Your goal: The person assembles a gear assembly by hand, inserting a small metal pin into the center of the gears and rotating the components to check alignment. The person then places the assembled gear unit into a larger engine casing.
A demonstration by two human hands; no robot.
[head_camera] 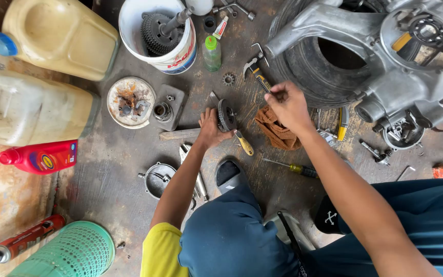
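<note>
Head view: dark toothed gear (226, 115) on edge in left hand (210, 128).

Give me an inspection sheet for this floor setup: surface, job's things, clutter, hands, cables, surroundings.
Surface: stained grey concrete floor, rusty patch at left.
Job's things: round toothed gear stood on edge; orange rag beside it; hammer just behind.
Clutter: white bucket with gear parts, two yellowish jugs, red bottle, green mesh basket, screwdrivers, small green bottle, rusty round lid.
Hands: left hand steadies the gear; right hand pinches something small, too hidden to identify.
Cables: nothing seen.
Surroundings: grey metal engine casing lying over a black tyre at upper right.
</note>
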